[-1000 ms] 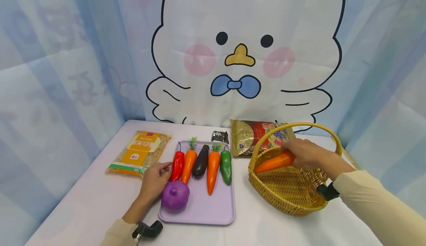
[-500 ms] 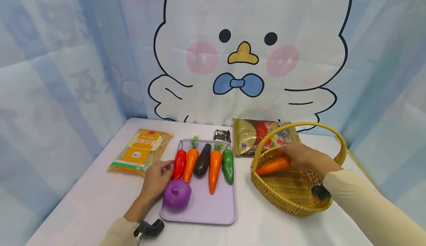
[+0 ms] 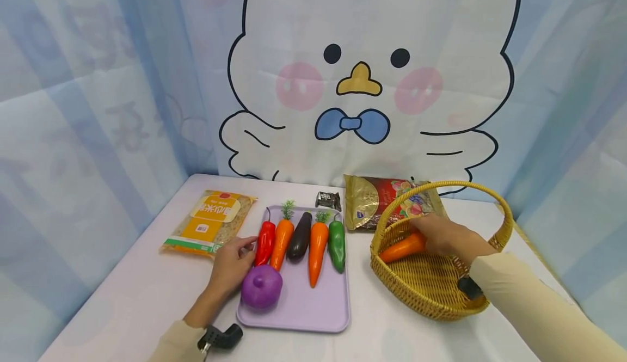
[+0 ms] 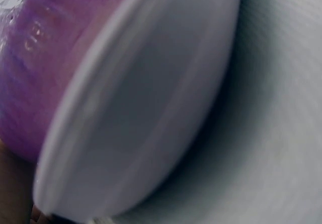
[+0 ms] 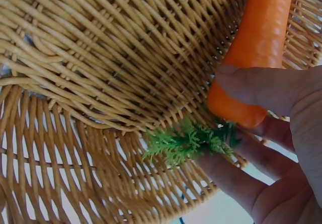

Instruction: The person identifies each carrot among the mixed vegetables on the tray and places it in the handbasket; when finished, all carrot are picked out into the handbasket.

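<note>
My right hand (image 3: pixel 443 234) is inside the wicker basket (image 3: pixel 428 310) and holds an orange carrot (image 3: pixel 405 246) near its thick end. In the right wrist view the thumb lies on the carrot (image 5: pixel 261 32), with fingers behind it and green leaves (image 5: pixel 188 141) hanging over them. The carrot slants along the basket's left inner side. My left hand (image 3: pixel 232 264) rests at the left edge of the lilac tray (image 3: pixel 318 313), fingers loosely bent beside a red chili pepper (image 3: pixel 265 242). A purple onion (image 3: pixel 262 287) sits by its wrist; the left wrist view shows the onion (image 4: pixel 45 58) behind the tray rim (image 4: pixel 146 93).
Also on the tray lie two carrots (image 3: pixel 318 247), a dark eggplant (image 3: pixel 300 237) and a green pepper (image 3: pixel 337 245). A yellow grain bag (image 3: pixel 210 220) stands left. Behind are a small black packet (image 3: pixel 328 200) and a gold-red bag (image 3: pixel 364 204). The basket's handle (image 3: pixel 441 185) arches over its opening.
My right hand has lowered slightly with the carrot, deeper into the basket. The left hand has stayed at the tray's edge. The head view has shifted a little.
</note>
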Demonstrator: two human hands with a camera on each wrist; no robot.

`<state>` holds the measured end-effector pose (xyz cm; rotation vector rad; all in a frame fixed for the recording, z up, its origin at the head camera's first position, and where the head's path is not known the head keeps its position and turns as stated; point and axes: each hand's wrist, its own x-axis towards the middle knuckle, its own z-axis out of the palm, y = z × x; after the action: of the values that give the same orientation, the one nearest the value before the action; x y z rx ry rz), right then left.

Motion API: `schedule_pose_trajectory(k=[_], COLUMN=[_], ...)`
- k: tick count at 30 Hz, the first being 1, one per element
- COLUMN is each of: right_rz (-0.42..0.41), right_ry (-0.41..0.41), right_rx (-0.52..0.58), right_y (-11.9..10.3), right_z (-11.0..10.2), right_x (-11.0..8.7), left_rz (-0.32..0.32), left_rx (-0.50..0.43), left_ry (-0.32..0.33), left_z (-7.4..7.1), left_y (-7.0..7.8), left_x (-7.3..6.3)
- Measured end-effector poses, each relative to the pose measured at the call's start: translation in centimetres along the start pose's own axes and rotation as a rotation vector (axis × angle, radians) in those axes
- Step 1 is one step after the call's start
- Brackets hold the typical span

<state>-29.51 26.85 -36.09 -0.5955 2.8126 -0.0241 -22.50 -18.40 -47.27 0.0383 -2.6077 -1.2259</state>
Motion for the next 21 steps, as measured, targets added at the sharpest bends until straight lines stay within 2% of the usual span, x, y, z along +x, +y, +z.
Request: schedule_pose_trajectory(k=[3, 11, 21], right_rz=[0.015, -0.015, 0.009], right_ry=[0.012, 0.071, 0.045], right_rx=[0.006, -0.044, -0.012], right_y=[0.2, 0.3, -0.6], right_z=[0.2, 0.3, -1.5], right_x=[0.1, 0.0, -0.6], left_rz=[0.004, 0.021, -0.002], left_rx=[-0.002, -0.025, -0.018], left_ry=[0.002, 0.010, -0.002], left_z=[0.0, -0.1, 0.0], left_y=[0.0, -0.3, -0.2], left_x=[0.0, 0.2, 0.1])
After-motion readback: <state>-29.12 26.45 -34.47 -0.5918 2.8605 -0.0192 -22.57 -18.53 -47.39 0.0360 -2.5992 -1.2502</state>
